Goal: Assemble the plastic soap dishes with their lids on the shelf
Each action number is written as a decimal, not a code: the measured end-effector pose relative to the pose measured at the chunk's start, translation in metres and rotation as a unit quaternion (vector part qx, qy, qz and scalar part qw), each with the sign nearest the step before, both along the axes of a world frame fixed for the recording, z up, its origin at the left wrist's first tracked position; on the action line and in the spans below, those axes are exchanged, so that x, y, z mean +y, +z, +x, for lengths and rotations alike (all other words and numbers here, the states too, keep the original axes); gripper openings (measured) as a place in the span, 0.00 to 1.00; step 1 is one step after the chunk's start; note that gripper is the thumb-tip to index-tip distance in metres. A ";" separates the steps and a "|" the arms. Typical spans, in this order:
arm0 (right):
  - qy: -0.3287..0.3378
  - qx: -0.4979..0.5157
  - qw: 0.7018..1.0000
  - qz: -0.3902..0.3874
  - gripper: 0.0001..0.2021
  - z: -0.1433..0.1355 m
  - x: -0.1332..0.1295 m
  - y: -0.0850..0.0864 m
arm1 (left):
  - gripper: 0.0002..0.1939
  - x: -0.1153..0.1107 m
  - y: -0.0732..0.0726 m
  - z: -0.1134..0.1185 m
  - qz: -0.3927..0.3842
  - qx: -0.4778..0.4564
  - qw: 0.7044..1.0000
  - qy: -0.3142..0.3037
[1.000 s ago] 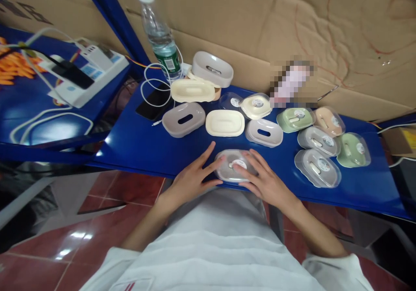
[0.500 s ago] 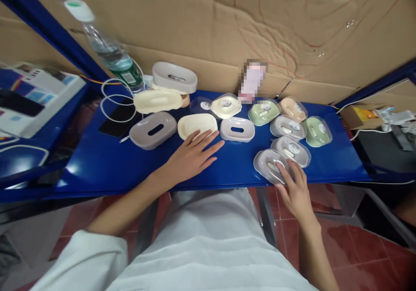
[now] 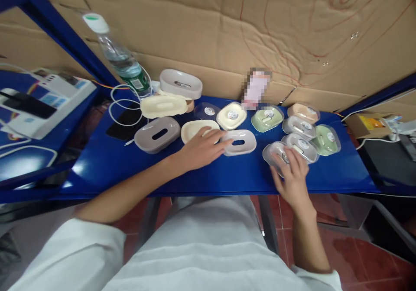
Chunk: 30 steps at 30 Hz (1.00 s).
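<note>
My left hand (image 3: 201, 148) lies flat with fingers spread, its fingertips on the cream soap-dish tray (image 3: 195, 128) and the edge of the white slotted tray (image 3: 239, 142). My right hand (image 3: 292, 176) rests on a grey soap box with a clear lid (image 3: 274, 152) at the front of a cluster of lidded boxes. Next to it sit another grey box (image 3: 300, 146), a green one (image 3: 325, 138) and a further grey one (image 3: 299, 126). Both hands rest on the blue shelf (image 3: 227, 174).
A grey slotted tray (image 3: 157, 134), a stacked cream tray (image 3: 164, 105) and white dish (image 3: 180, 83) stand left. A water bottle (image 3: 121, 59), a white cable (image 3: 121, 105) and a phone (image 3: 125, 122) are at the back left. Cardboard (image 3: 260, 31) backs the shelf.
My right hand slid the grey lidded box from the front centre to the right cluster. My left hand moved up onto the cream and white trays.
</note>
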State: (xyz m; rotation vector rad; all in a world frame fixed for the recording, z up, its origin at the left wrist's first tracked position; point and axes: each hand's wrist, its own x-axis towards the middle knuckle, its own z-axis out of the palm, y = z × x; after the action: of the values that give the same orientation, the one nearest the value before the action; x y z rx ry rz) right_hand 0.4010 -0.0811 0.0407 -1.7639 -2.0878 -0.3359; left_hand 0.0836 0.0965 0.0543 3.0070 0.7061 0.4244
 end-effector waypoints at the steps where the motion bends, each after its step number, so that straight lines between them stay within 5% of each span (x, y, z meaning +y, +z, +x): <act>1: 0.032 0.007 0.999 -0.018 0.31 -0.012 0.011 0.004 | 0.23 0.006 0.001 -0.002 -0.004 0.000 1.000 0.030; 6: 0.137 -0.010 0.984 -0.114 0.27 -0.054 0.077 0.016 | 0.21 0.018 -0.006 -0.013 -0.011 0.021 0.997 0.067; 11: 0.122 -0.016 0.982 -0.141 0.25 -0.064 0.119 0.026 | 0.19 0.021 0.000 -0.002 0.012 -0.009 0.995 0.095; 20: 0.181 0.055 0.968 -0.165 0.18 -0.076 0.122 0.007 | 0.38 0.074 0.019 0.095 -0.088 0.025 0.983 0.161; 25: 0.173 0.083 0.967 -0.169 0.17 -0.067 0.123 0.007 | 0.27 0.081 0.017 0.082 -0.093 0.011 0.977 0.191; 30: 0.181 0.065 0.966 -0.171 0.18 -0.075 0.117 0.007 | 0.32 0.079 0.015 0.056 -0.126 0.047 0.972 0.194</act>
State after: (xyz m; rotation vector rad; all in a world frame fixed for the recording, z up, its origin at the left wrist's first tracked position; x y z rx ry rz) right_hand 0.3261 0.0356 0.0474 -1.4762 -2.4157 0.2510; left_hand 0.1393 0.1757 0.0692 2.6619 1.2582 0.1793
